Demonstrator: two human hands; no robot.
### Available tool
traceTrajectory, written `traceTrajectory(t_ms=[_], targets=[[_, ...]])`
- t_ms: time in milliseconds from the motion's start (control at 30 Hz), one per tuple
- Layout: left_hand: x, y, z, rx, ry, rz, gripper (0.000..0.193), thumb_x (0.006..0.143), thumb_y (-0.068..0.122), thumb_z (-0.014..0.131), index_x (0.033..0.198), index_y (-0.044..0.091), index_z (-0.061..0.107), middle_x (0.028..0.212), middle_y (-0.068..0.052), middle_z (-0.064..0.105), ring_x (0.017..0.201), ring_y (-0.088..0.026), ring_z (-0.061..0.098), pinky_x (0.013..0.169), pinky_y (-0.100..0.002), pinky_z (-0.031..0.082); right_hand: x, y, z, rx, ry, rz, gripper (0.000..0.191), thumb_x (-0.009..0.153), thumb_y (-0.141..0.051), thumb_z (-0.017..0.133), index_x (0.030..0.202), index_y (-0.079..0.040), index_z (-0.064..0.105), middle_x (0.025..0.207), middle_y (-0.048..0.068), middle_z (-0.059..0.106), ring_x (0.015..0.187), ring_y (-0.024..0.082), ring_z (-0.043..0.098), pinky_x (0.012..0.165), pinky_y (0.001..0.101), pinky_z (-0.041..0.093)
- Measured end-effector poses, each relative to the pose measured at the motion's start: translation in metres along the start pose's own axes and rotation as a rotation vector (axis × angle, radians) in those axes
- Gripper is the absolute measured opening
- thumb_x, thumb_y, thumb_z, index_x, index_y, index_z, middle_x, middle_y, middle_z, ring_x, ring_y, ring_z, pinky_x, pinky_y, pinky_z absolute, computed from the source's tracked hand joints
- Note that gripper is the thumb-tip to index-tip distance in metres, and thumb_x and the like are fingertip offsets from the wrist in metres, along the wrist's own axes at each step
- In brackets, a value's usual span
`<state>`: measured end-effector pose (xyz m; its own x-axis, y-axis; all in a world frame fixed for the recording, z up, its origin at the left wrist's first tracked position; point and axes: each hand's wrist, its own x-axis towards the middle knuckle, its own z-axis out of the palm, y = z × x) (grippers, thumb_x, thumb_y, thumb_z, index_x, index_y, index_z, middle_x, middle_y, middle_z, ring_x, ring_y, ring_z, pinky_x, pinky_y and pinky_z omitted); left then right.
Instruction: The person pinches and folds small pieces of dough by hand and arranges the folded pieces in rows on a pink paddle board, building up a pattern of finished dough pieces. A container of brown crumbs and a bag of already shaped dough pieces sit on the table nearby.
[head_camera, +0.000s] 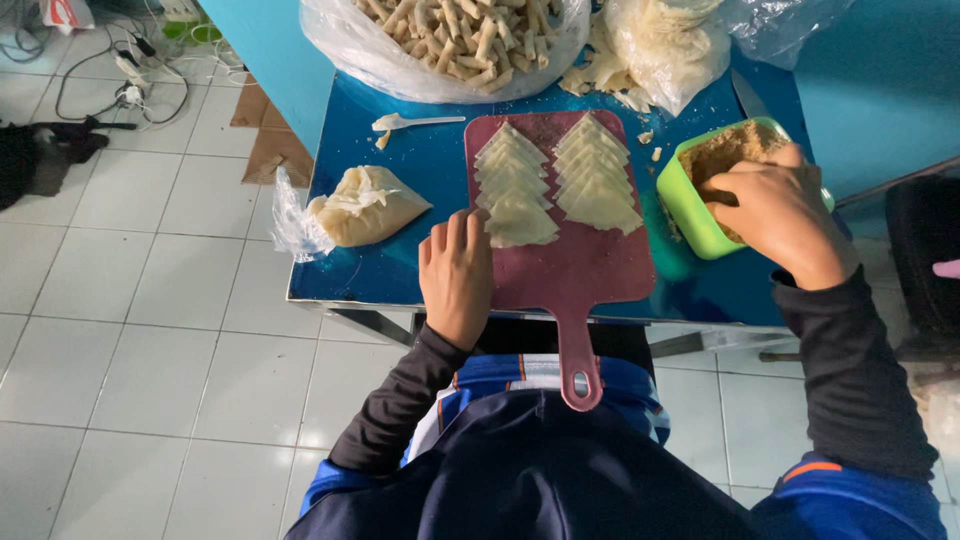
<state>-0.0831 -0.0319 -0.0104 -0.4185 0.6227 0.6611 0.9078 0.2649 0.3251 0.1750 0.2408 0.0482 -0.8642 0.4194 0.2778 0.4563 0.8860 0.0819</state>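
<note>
The left hand (457, 275) lies flat and open on the board's (580, 270) left edge, fingertips touching the nearest wrapper (520, 220); bare table (420, 270) lies just left. The right hand (780, 215) dips into the green tub (685, 210), fingers hidden, grip unclear. A filled bag (365, 205) sits farther left. Rolled sticks (450, 35) beyond are cut off.

We wear long black sleeves to the wrists, left hand (456, 272) and right hand (781, 212) bare, over navy-and-blue clothing with white and orange trim.
</note>
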Motion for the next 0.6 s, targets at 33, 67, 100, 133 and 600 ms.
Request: traceTrajectory(t_ms=[33,67,100,133,600], targets=[[-0.001,-0.001,0.001,0.022,-0.027,-0.025,0.031,0.092,0.013,0.067,0.121,0.008,0.059,0.114,-0.006,0.061,0.104,-0.027,0.059,0.088,-0.04,0.045,-0.001,-0.002,0.007,-0.013,-0.029,0.06,0.023,0.09,-0.028,0.072,0.106,-0.012,0.079,0.099,0.008,0.076,0.096,0.031,0.063,0.092,0.0422,0.046],[0.0,-0.001,0.003,0.042,-0.057,-0.048,0.03,0.091,0.016,0.069,0.119,0.008,0.06,0.11,-0.007,0.06,0.102,-0.027,0.058,0.086,-0.04,0.045,-0.002,-0.004,0.011,-0.027,-0.059,0.123,0.019,0.09,-0.026,0.072,0.101,-0.014,0.081,0.095,0.007,0.076,0.097,0.033,0.062,0.09,0.0424,0.047],[0.0,-0.002,0.005,0.061,-0.084,-0.07,0.03,0.091,0.019,0.07,0.117,0.007,0.06,0.106,-0.008,0.059,0.099,-0.028,0.058,0.083,-0.041,0.045,-0.002,-0.005,0.013,-0.01,-0.048,0.121,0.019,0.089,-0.026,0.072,0.101,-0.013,0.08,0.095,0.007,0.076,0.098,0.034,0.062,0.09,0.0428,0.047],[0.0,-0.002,0.006,0.052,-0.078,-0.062,0.03,0.09,0.019,0.07,0.116,0.007,0.06,0.105,-0.008,0.058,0.098,-0.028,0.058,0.082,-0.041,0.044,0.0,-0.006,0.014,0.005,-0.035,0.118,0.019,0.088,-0.025,0.073,0.1,-0.012,0.08,0.095,0.007,0.076,0.099,0.035,0.061,0.09,0.0432,0.048],[0.005,-0.01,0.007,-0.078,-0.129,-0.08,0.032,0.086,0.022,0.074,0.109,0.006,0.059,0.098,-0.008,0.058,0.093,-0.029,0.057,0.077,-0.042,0.042,-0.001,-0.006,-0.02,0.11,0.078,0.165,0.009,0.099,-0.025,0.076,0.096,-0.018,0.08,0.085,-0.001,0.074,0.1,0.026,0.055,0.094,0.0411,0.037]])
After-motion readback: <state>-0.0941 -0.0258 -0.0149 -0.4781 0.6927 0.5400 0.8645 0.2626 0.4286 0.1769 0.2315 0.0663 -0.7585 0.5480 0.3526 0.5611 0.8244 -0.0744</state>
